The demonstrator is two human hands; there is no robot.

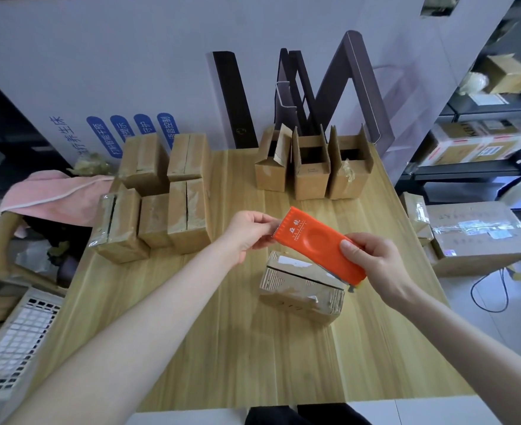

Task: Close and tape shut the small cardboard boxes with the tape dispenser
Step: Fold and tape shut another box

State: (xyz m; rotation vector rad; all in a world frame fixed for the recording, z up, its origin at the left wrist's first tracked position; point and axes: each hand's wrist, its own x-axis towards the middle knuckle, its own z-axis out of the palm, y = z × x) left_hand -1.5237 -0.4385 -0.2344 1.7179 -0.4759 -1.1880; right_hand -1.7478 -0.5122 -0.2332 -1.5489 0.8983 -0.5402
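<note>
Head view. Both hands are raised over a light wooden table (222,332). Right hand (376,262) grips the near end of a flat orange plastic tape dispenser (317,245), thumb on top. Left hand (247,231) pinches its toothed far end. The dispenser hangs tilted in the air between the hands. Just below it, nearer the right hand: small brown cardboard box (302,289), flaps closed, shiny tape on top. Left of the left hand: cluster of taped cardboard boxes (161,194). Beyond both hands: three open-flapped cardboard boxes (311,167), upright in a row.
</note>
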